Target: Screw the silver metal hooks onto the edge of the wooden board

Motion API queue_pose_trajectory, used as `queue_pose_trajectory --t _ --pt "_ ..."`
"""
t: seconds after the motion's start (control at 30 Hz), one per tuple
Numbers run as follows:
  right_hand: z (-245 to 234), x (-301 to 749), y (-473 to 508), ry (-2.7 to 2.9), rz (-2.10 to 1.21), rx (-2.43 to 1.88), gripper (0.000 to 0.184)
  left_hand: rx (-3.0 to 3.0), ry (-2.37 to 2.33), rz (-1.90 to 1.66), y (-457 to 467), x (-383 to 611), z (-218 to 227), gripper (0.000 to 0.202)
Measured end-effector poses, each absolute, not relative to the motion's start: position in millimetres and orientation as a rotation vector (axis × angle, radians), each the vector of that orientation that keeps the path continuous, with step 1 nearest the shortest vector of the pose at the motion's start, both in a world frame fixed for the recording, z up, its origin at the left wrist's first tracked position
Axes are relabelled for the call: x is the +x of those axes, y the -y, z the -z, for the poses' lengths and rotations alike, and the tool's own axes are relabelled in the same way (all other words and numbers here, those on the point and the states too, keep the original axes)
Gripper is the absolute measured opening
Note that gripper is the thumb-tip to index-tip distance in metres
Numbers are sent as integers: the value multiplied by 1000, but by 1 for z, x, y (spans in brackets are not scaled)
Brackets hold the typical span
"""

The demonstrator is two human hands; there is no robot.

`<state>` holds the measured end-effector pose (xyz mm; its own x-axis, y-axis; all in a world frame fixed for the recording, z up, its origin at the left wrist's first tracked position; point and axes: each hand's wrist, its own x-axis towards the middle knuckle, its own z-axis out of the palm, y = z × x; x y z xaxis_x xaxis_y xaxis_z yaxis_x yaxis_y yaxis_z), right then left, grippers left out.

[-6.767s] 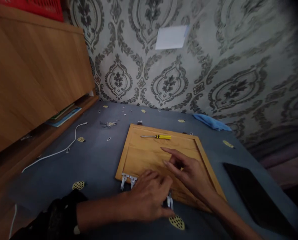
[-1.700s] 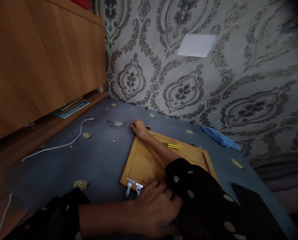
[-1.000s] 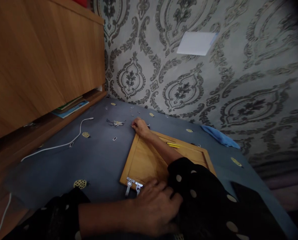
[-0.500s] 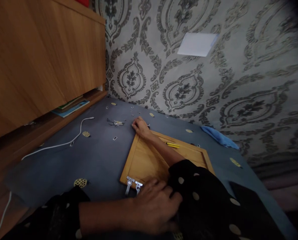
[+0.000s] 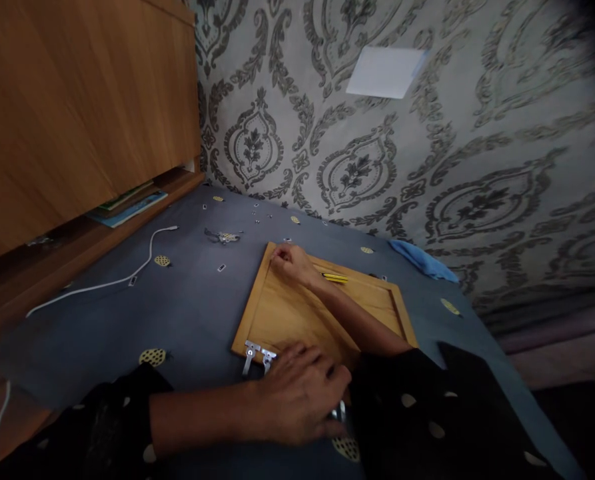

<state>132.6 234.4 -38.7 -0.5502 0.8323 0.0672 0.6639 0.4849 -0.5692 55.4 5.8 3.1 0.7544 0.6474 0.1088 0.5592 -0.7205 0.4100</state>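
A wooden framed panel [image 5: 284,313] lies flat on a blue sheet [image 5: 192,313]. My left hand [image 5: 302,393] rests palm down on its near edge. The fingers curl over a metal hinge [image 5: 341,413] that peeks out beneath them. A second metal hinge [image 5: 255,353] sticks out at the near left corner, just left of that hand. My right hand [image 5: 290,261] reaches across to the panel's far left corner with its fingers pinched together; what they hold is too small to see. A yellow screwdriver [image 5: 335,277] lies on the panel just behind my right wrist.
A wooden cabinet [image 5: 77,100] stands at the left, with books [image 5: 127,203] on its low shelf. A white cable [image 5: 102,283] and small loose hardware [image 5: 222,236] lie on the sheet. A blue cloth [image 5: 420,259] sits by the patterned wall [image 5: 427,167].
My right hand has drawn back from the sheet just past the panel's far left corner onto the corner itself, fingers pinched. My left hand stays on the near edge.
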Motion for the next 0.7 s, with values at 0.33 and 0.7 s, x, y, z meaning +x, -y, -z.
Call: queue_pose_trajectory --t 0.33,0.7 --pt "38 128 -230 2398 -967 -1371 37 2615 -940 -383 -4 55 -2 50" --pt "21 123 -212 2481 -607 -1342 36 2605 -932 -366 -5 55 -3 48"
